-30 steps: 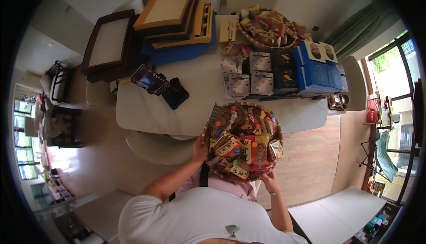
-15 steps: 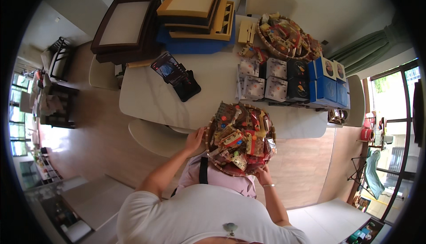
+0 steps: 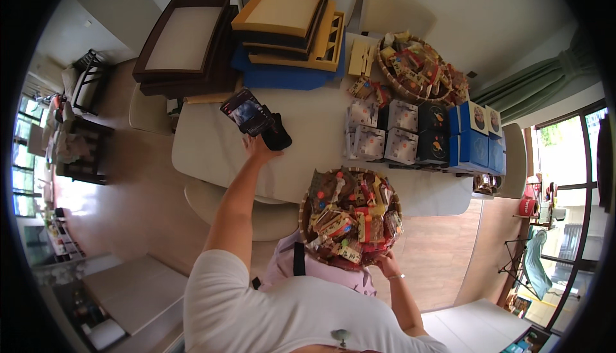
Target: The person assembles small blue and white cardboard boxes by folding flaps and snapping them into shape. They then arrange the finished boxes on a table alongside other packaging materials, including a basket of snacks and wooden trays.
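1. Basket of packets held at near edge of table; clamped at rim by right hand.
2. Left hand placed just beside phone on table; grip cannot be told.

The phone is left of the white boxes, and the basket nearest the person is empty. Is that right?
Not quite: the head view shows that basket full of wrapped snacks. The phone is indeed left of the white boxes.

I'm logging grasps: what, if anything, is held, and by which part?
The right grip holds the basket by its near right rim; the left grip is at the phone, hold unclear.
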Tool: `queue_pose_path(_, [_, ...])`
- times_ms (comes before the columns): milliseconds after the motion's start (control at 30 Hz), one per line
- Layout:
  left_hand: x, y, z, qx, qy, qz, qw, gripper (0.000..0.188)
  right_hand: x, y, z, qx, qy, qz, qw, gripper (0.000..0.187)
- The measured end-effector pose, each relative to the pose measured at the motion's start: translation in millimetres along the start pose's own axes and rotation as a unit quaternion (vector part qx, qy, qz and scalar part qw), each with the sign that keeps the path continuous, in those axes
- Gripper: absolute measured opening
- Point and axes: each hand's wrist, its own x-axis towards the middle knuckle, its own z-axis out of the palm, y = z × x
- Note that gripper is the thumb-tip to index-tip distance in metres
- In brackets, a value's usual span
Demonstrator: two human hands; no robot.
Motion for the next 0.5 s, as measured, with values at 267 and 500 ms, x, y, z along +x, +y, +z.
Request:
queue_pose_path(267, [23.3,-28.6,11.2,-0.004,-0.010,0.005,1.000,0.123,8.9,-9.5,-8.8,-0.021,0.016,0.043,0.999,0.024])
queue_pose_path(500, [30.5,-87.3,-19.4,0.000,0.013,-0.031,0.999,0.125,18.0,-20.3,-25.6,-0.055,-0.006,0.074,0.996,0.033])
